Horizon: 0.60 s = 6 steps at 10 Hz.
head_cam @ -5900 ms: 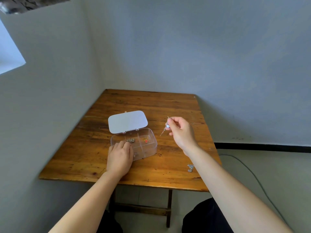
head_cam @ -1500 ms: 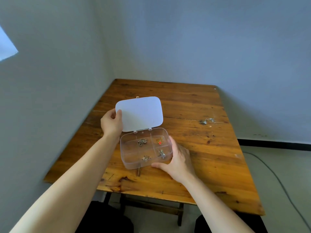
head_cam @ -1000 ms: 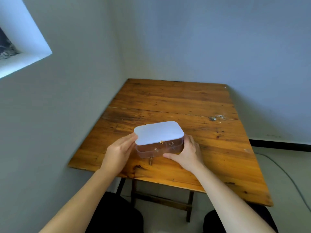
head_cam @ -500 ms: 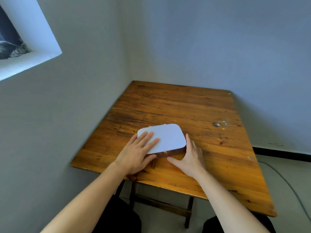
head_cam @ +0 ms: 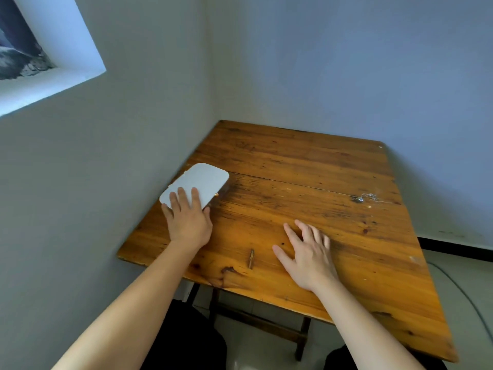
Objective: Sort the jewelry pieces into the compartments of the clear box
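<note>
The clear box [head_cam: 202, 180] lies with its white lid down at the left edge of the wooden table [head_cam: 306, 161], close to the wall. My left hand [head_cam: 188, 217] rests flat on the near end of the lid, fingers spread. My right hand [head_cam: 306, 252] lies open and flat on the bare wood to the right, well apart from the box and holding nothing. A small silver jewelry piece [head_cam: 366, 197] with a thin chain lies loose on the table at the far right. The lid hides the box's contents.
Grey walls meet behind the table's far left corner. A window recess [head_cam: 45, 60] is high on the left wall. A short dark mark [head_cam: 250, 259] sits in the wood between my hands. A cable [head_cam: 458, 287] runs on the floor at right.
The lid came down on the box, and my left hand slid the box left toward the wall. My right hand let go of the box and now rests on the table.
</note>
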Tool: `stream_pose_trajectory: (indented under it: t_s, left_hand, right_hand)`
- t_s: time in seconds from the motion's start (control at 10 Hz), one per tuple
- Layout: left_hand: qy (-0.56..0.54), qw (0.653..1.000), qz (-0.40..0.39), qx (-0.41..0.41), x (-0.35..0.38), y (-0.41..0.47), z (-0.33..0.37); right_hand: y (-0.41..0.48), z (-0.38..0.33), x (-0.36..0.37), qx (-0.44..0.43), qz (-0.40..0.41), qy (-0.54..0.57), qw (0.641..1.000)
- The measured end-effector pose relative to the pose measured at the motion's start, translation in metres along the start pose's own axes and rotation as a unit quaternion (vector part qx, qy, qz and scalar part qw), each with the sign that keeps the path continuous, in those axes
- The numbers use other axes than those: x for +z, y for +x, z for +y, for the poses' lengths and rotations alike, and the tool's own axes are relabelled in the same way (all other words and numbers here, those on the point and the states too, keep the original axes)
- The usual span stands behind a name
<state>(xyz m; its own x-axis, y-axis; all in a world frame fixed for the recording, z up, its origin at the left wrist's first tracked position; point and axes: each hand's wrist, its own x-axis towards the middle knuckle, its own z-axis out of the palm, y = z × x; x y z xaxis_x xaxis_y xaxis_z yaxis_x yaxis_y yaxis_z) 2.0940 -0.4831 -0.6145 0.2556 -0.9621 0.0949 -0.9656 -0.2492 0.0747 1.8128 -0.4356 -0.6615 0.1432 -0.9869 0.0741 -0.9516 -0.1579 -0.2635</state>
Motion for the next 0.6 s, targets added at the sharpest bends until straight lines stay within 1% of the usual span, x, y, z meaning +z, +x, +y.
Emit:
stream_pose_trajectory:
  t_s: [0.2, 0.3, 0.4, 0.5, 0.6]
  left_hand:
    - [0.001, 0.998, -0.019, -0.068, -0.006, 0.020, -0.019]
    - [0.004, 0.996, -0.035, -0.080, -0.008, 0.025, -0.022]
    - [0.000, 0.995, -0.023, -0.093, -0.006, 0.020, -0.019]
    - [-0.014, 0.997, 0.029, -0.063, -0.004, 0.001, -0.013]
    - [-0.032, 0.995, 0.067, 0.073, 0.012, -0.026, 0.007]
  right_hand:
    - [0.000, -0.001, -0.002, 0.006, -0.009, -0.001, 1.000]
    - [0.000, -0.001, -0.002, 0.009, -0.015, 0.001, 1.000]
    - [0.002, -0.002, -0.005, 0.020, -0.035, 0.011, 0.999]
    - [0.005, 0.001, -0.009, 0.019, -0.070, 0.022, 0.997]
    - [0.020, -0.006, -0.035, 0.018, -0.088, 0.087, 0.992]
